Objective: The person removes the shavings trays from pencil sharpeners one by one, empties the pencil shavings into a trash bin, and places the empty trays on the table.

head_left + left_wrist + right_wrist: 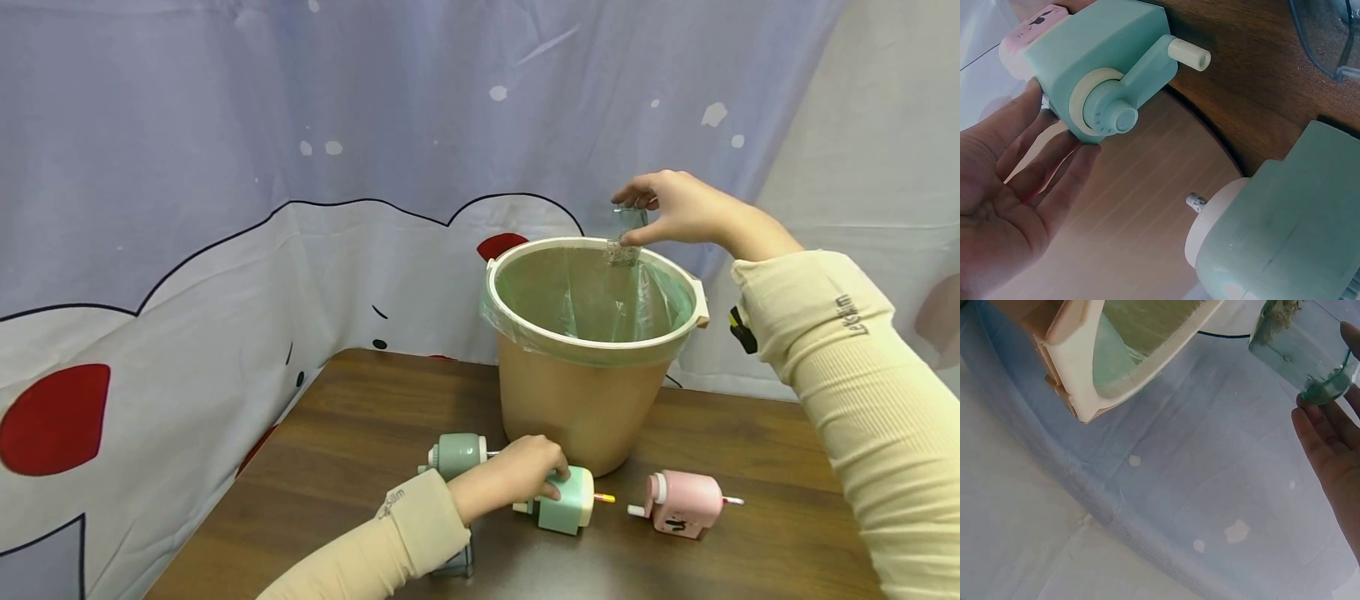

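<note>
My right hand (pixel 686 208) pinches a clear greenish shavings drawer (pixel 630 221) between thumb and fingers. The drawer hangs tilted over the back right rim of a beige bucket (pixel 577 400), with pencil shavings (pixel 1280 314) in its lower end. Down on the table, my left hand (pixel 517 471) grips the body of a mint-green pencil sharpener (pixel 564 515), thumb on one side and fingers on the other. A pencil (pixel 604 498) with a yellow and red end sticks out of its front. In the left wrist view its crank handle (pixel 1190 54) shows.
A thin green bag (pixel 652 292) lines the bucket. A pink sharpener (pixel 686 502) stands on the right of the wooden table (pixel 390 400). Beyond my left wrist is a grey-green sharpener (pixel 459 454). A clear tray (pixel 455 565) sits partly hidden by my left sleeve. A printed curtain (pixel 420 108) hangs behind.
</note>
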Tool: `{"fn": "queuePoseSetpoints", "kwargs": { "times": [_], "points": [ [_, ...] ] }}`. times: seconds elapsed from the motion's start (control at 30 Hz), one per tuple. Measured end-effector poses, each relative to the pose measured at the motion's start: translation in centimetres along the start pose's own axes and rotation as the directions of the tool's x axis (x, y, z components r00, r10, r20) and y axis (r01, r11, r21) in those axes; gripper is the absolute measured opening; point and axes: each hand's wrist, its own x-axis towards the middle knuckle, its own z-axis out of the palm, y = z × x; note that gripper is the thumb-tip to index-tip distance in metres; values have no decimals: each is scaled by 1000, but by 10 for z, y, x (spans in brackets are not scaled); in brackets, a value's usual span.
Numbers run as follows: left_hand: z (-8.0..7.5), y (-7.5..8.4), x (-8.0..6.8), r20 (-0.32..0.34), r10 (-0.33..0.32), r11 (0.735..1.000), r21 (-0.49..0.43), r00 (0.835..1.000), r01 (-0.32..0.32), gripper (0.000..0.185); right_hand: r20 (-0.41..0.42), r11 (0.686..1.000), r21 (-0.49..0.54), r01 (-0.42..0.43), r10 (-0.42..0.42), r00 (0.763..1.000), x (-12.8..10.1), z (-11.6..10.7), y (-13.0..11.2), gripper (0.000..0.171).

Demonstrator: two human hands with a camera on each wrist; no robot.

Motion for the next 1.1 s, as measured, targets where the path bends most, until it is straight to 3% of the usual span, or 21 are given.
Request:
{"fn": "queuePoseSetpoints", "kwargs": {
  "times": [0.43,1.1],
  "points": [
    [-1,0,-6,3,2,1000,-5,1000,-2,25,-1,997,-34,64,-64,998,2,7,-6,50],
    [0,1,-7,7,-1,1000,6,1000,1,24,61,992,-88,92,-87,994,6,10,-9,48]
  ]
}}
